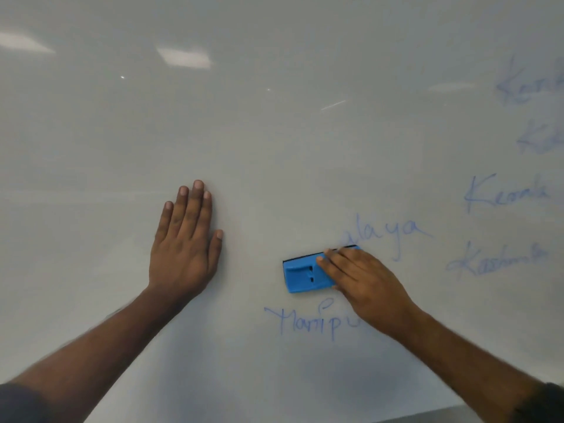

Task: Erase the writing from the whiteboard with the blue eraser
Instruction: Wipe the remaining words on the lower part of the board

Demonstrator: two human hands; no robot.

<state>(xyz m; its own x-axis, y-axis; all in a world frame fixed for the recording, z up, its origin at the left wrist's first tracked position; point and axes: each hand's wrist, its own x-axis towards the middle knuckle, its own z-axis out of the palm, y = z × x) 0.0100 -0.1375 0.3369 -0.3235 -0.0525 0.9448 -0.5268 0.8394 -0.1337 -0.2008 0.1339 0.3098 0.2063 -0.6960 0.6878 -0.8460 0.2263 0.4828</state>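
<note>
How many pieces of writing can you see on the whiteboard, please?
6: "laya" above the eraser, "Manipu" below it, and four blurred words along the right edge; more may lie out of view.

Left hand flat, palm down, fingers straight and close together, thumb out to the side. Right hand curled in a grip, fingers pointing left, wrist bent. Both forearms bare, stretched forward, well apart.
</note>
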